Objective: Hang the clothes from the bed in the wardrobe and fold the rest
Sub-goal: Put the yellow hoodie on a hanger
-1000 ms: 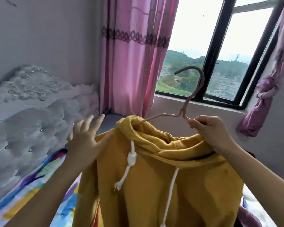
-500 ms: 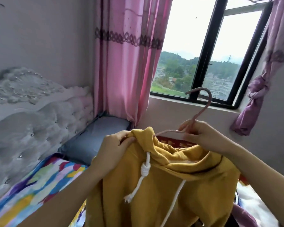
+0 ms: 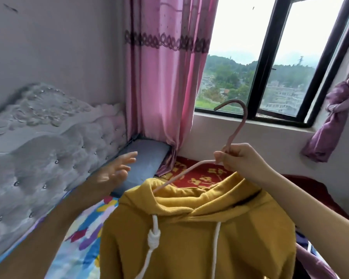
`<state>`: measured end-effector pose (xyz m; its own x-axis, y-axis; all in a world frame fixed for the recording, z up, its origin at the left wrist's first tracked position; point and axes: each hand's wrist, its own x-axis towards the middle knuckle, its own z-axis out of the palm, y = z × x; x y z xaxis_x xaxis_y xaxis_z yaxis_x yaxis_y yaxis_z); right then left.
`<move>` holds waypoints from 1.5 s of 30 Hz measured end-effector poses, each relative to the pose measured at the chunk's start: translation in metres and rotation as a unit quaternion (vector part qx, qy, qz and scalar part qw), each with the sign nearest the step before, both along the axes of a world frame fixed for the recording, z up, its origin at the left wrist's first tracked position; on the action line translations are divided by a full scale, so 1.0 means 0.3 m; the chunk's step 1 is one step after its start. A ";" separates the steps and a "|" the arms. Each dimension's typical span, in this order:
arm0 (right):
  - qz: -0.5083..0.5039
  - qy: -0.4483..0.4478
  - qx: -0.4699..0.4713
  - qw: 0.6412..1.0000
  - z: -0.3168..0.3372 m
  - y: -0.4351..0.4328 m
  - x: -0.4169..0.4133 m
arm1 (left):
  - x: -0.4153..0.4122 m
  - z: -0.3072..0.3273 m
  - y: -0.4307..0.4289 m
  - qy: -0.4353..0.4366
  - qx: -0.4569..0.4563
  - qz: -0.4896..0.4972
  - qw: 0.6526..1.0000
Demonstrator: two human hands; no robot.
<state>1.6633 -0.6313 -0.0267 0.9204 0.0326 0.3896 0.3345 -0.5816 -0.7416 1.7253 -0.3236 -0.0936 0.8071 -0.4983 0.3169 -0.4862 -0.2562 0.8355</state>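
Seen from the head camera, the right hand (image 3: 242, 160) pinches the pink hanger (image 3: 237, 127) in its grip just under the hook. The yellow hoodie (image 3: 189, 238) hangs from it above the bed (image 3: 83, 234). The left hand (image 3: 114, 174) hovers apart, grip released, fingers spread.

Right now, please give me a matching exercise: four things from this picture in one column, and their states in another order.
1 hoodie
2 hanger
3 left hand
4 pillow

a open, holds nothing
b lies by the headboard
c yellow, hangs on the hanger
d held by the right hand

Pairs: 1-c, 2-d, 3-a, 4-b
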 end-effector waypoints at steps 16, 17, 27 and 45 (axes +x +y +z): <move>0.246 -0.007 -0.077 0.966 -0.115 0.306 0.000 | -0.470 -0.063 -0.041 -0.049 -0.012 0.304 0.951; 0.279 -0.001 -0.076 0.957 -0.130 0.343 -0.021 | -0.519 -0.079 -0.029 -0.048 -0.025 0.338 0.939; 0.519 0.035 -0.025 0.854 -0.123 0.824 -0.427 | -1.330 -0.088 0.338 0.022 0.098 0.545 0.832; 0.610 0.032 -0.059 0.790 0.006 1.656 -1.633 | -2.883 -0.120 0.681 0.072 0.216 0.888 0.399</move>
